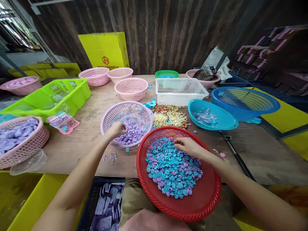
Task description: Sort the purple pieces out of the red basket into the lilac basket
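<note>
Holds the left hand (pixel 117 130) over the round, perforated lilac plastic basket (pixel 108 117), with fingers curled and pressed together; cannot tell whether pinching anything. In that basket, has a heap of small purple plastic pieces (pixel 130 134). Holds the right hand (pixel 186 146) at the pile of small round turquoise and purple plastic pieces (pixel 173 173) in the red plastic basket (pixel 204 195), with thumb and fingertips drawn together; cannot tell whether gripping a piece. Has the red basket at the near edge of the brown wooden counter (pixel 92 141), jutting over the lap. Farther back, has cream grid-shaped plastic pieces (pixel 176 118) near the oval turquoise plastic bowl (pixel 226 123).
</note>
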Demonstrator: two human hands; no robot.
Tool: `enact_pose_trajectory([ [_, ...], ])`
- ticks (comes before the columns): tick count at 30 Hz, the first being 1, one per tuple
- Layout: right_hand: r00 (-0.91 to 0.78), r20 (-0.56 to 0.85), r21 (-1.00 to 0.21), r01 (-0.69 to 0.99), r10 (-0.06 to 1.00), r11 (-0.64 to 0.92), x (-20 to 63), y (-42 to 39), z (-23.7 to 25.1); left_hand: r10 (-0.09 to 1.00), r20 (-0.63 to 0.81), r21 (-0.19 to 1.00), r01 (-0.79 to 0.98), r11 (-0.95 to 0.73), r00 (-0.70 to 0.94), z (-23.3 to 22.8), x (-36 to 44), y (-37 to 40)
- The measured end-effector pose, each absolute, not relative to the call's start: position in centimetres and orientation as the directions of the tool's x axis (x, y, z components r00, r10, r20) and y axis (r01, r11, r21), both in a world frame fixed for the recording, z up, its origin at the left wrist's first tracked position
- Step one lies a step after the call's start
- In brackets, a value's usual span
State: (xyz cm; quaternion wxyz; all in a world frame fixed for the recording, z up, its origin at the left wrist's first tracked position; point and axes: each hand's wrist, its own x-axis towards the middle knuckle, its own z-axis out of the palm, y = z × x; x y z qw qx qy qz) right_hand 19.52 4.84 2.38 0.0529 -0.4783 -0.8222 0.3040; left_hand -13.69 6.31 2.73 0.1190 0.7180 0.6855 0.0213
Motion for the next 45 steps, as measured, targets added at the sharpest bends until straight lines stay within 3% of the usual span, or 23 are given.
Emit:
enact_pose_trajectory([
  [3,-0.557,-0.207,-0.438,0.788,0.805,0.432,19.0,4.2,1.2,0.969,-0.015,0.44,0.872,-0.214,0.245,4.8,-8.4,5.3],
  [6,-0.622,-0.179,-0.328,0.768,0.762,0.55,17.5,3.5,0.2,0.914,0.048,0.503,0.781,-0.37,0.402,5.0,-3.3,4.6],
  [9,-0.666,-0.225,-0.229,0.745,0.711,0.626,16.0,3.2,-0.2,0.89,0.045,0.41,0.804,-0.431,0.454,3.3,-0.3,3.9],
  [13,-0.626,-0.291,-0.104,0.772,0.723,0.627,15.2,3.3,-0.5,0.825,-0.213,0.252,0.845,-0.471,0.524,0.7,0.7,2.5],
  [21,-0.578,-0.28,-0.07,0.809,0.767,0.584,15.5,3.8,-1.9,0.73,-0.37,0.085,0.803,-0.589,0.575,-0.1,1.4,1.9],
  [30,-0.618,-0.231,-0.124,0.785,0.752,0.607,18.3,3.9,-0.2,0.683,-0.389,0.056,0.756,-0.652,0.618,0.1,0.9,1.8],
  [35,-0.676,-0.216,-0.089,0.732,0.704,0.676,17.6,3.6,-0.1,0.698,-0.402,0.027,0.77,-0.638,0.593,0.1,1.0,1.6],
  [38,-0.66,-0.252,-0.045,0.739,0.708,0.672,16.4,3.3,-0.2,0.722,-0.369,0.137,0.803,-0.58,0.585,-0.1,0.6,2.1],
  [40,-0.637,-0.255,-0.04,0.759,0.728,0.65,16.0,3.3,-0.4,0.73,-0.357,0.348,0.809,-0.474,0.582,0.0,-0.1,2.4],
  [43,-0.629,-0.242,-0.131,0.776,0.739,0.617,16.4,3.6,-0.5,0.693,-0.43,0.751,0.656,-0.082,0.579,0.6,-1.1,2.6],
  [45,-0.607,-0.225,-0.287,0.789,0.762,0.544,17.3,4.0,-0.4,0.66,-0.474,0.86,0.468,0.205,0.583,1.1,-1.4,2.6],
])
